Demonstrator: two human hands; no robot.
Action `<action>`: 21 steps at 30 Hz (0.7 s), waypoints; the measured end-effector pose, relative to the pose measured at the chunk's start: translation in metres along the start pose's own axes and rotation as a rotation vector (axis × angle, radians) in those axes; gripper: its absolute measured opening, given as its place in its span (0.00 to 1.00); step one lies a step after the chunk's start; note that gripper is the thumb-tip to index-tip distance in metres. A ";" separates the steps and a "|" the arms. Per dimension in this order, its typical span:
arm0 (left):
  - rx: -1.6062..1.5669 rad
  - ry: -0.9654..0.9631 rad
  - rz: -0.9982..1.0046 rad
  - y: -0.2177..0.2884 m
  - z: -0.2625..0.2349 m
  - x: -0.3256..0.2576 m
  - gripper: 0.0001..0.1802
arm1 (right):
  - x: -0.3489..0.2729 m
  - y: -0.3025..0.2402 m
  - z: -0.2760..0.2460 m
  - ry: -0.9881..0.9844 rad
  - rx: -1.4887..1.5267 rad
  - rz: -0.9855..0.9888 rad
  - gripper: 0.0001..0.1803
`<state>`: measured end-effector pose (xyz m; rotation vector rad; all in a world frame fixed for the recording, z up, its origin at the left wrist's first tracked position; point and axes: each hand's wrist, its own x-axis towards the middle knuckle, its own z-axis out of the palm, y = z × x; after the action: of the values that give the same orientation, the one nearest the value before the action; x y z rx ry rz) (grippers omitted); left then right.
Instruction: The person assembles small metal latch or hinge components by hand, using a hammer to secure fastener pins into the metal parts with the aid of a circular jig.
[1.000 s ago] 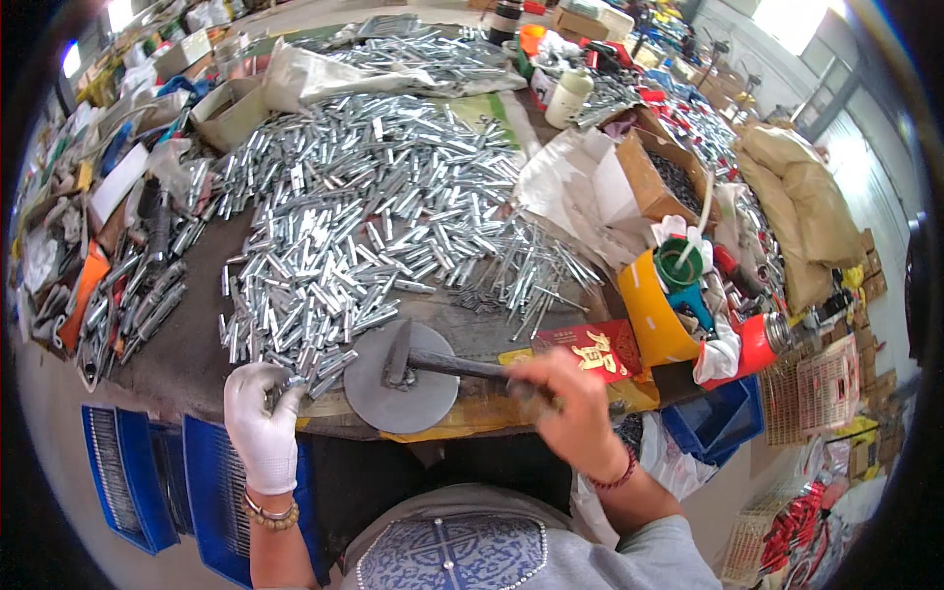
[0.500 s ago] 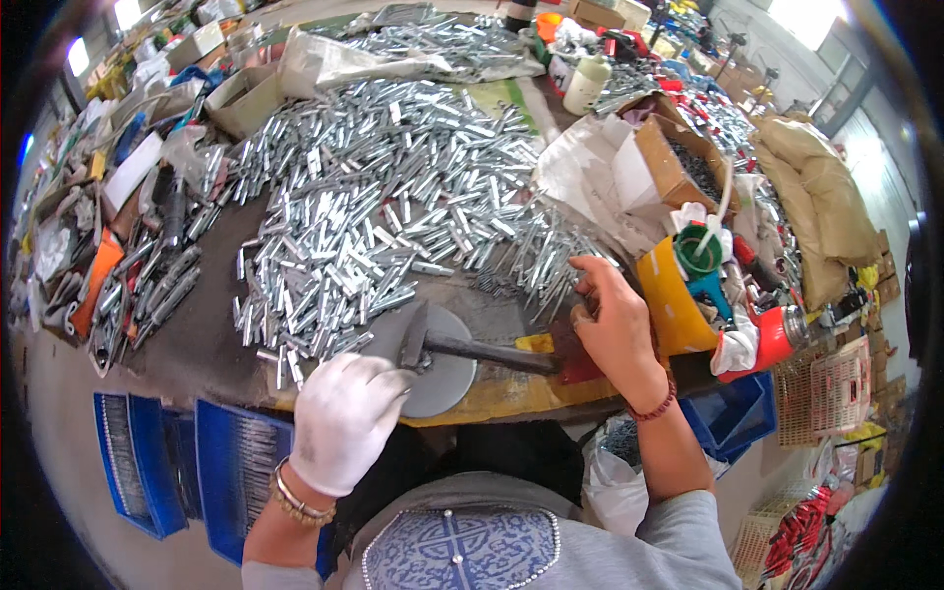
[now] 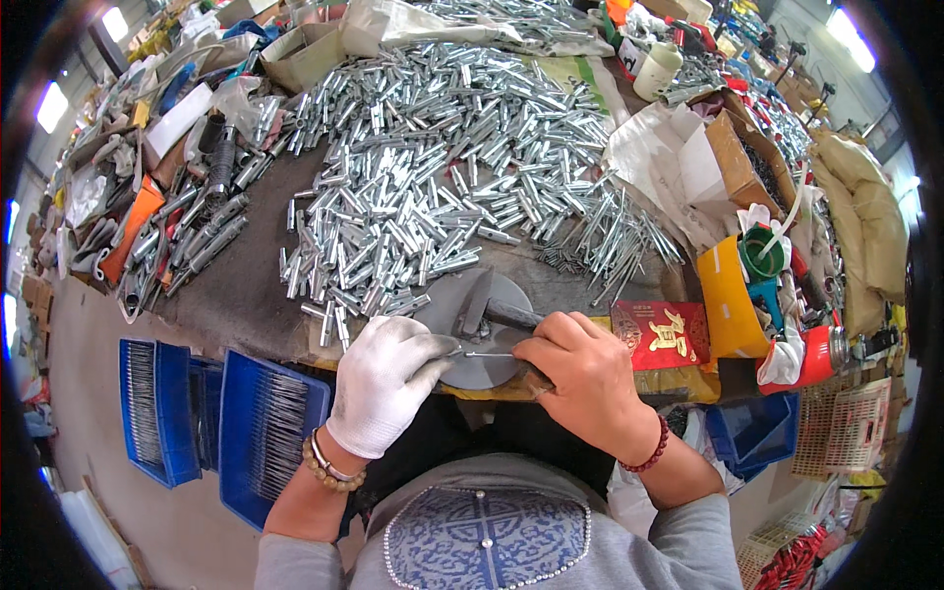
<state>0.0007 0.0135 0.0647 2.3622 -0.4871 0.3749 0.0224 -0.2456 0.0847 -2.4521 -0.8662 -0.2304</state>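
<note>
Fingers of the gloved left hand point(image 3: 385, 382) pinch together on one end of a thin metal pin point(image 3: 489, 354) lying across the round grey metal disc point(image 3: 479, 329), while the bare right hand point(image 3: 588, 378) is wrapped around the handle of a hammer point(image 3: 489, 311) whose head rests on that same disc. Beyond the disc spreads a big heap of shiny metal tubes point(image 3: 433, 167); left of and below the disc stand blue trays of pins point(image 3: 267, 428), and right of the disc lies a red packet point(image 3: 660, 334).
</note>
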 end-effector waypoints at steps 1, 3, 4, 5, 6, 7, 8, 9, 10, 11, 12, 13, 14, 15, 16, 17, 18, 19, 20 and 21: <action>0.000 -0.003 -0.001 0.000 0.000 0.000 0.12 | 0.001 0.000 0.000 0.000 0.002 0.002 0.22; 0.012 -0.011 -0.049 0.000 0.000 -0.001 0.13 | 0.002 -0.001 0.002 -0.005 -0.111 -0.092 0.10; 0.013 -0.013 -0.051 0.000 0.000 -0.001 0.13 | 0.002 0.000 0.002 -0.006 -0.108 -0.092 0.10; 0.001 -0.005 -0.064 -0.001 0.001 -0.002 0.13 | 0.001 0.000 0.003 -0.004 -0.121 -0.111 0.10; -0.011 0.003 -0.078 -0.002 0.001 -0.002 0.13 | 0.001 0.001 0.003 -0.003 -0.134 -0.130 0.09; -0.009 0.001 -0.081 -0.002 0.000 -0.003 0.13 | 0.000 0.002 0.005 -0.004 -0.130 -0.131 0.09; 0.004 -0.008 -0.084 -0.002 -0.001 -0.004 0.12 | -0.001 0.003 0.007 0.009 -0.126 -0.131 0.10; 0.016 -0.017 -0.084 -0.002 -0.001 -0.003 0.12 | -0.001 0.005 0.008 0.022 -0.124 -0.130 0.10; 0.017 -0.020 -0.087 -0.001 -0.001 -0.003 0.12 | -0.001 0.006 0.008 0.020 -0.121 -0.129 0.10; 0.018 -0.026 -0.102 0.000 -0.001 -0.003 0.12 | -0.001 0.007 0.009 0.032 -0.120 -0.143 0.10; 0.016 -0.027 -0.112 0.001 -0.002 -0.003 0.11 | 0.000 0.006 0.009 0.047 -0.126 -0.159 0.10; 0.015 -0.026 -0.109 0.001 -0.001 -0.004 0.11 | 0.000 0.006 0.009 0.049 -0.129 -0.158 0.10; 0.007 -0.020 -0.114 0.001 0.000 -0.005 0.11 | 0.000 0.006 0.009 0.054 -0.130 -0.178 0.10; 0.002 -0.016 -0.125 0.000 0.001 -0.005 0.11 | 0.001 0.007 0.010 0.057 -0.123 -0.197 0.10; 0.003 -0.019 -0.127 0.000 0.002 -0.005 0.11 | 0.001 0.008 0.009 0.057 -0.120 -0.196 0.10; -0.004 -0.013 -0.133 0.001 0.003 -0.005 0.11 | 0.001 0.008 0.008 0.042 -0.108 -0.186 0.12; -0.012 -0.008 -0.139 0.001 0.003 -0.006 0.11 | 0.001 0.008 0.008 0.027 -0.095 -0.176 0.15; -0.012 -0.009 -0.140 0.001 0.004 -0.006 0.11 | 0.001 0.008 0.008 0.026 -0.094 -0.176 0.15; -0.025 -0.004 -0.146 0.001 0.005 -0.006 0.11 | 0.002 0.009 0.007 0.023 -0.089 -0.181 0.14; -0.039 0.000 -0.151 0.001 0.006 -0.007 0.11 | 0.002 0.009 0.007 0.020 -0.084 -0.186 0.14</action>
<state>-0.0052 0.0105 0.0581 2.3429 -0.3111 0.2930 0.0292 -0.2469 0.0752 -2.4419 -1.0975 -0.3638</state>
